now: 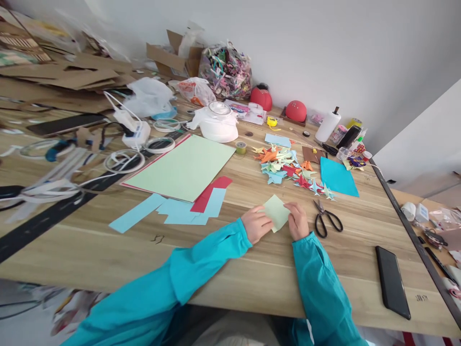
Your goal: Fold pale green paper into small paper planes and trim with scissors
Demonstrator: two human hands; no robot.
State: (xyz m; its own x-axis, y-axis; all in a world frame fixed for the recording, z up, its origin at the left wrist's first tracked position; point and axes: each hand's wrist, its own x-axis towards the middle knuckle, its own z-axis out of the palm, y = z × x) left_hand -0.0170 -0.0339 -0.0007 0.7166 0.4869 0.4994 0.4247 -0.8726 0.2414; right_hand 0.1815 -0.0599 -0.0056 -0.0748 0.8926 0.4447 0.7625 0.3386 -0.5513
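Observation:
A small pale green paper square (276,211) lies turned cornerwise between my hands, close above or on the table. My left hand (256,224) grips its left corner, the fingers pressed together. On the opposite corner, my right hand (297,220) pinches the paper between thumb and fingers. Black-handled scissors (326,218) rest just right of my right hand, blades pointing away. Beyond the square lies a heap of folded paper stars (284,166) in orange, red, green and blue. Left of my hands are light blue paper strips (187,211) and a red strip (207,196).
A stack of large green sheets (180,166) lies left of centre. A turquoise sheet (338,177) sits at right, and a black phone (392,281) near the front right edge. Coiled white cables (124,161), a power strip (137,133) and cardboard (61,72) crowd the left.

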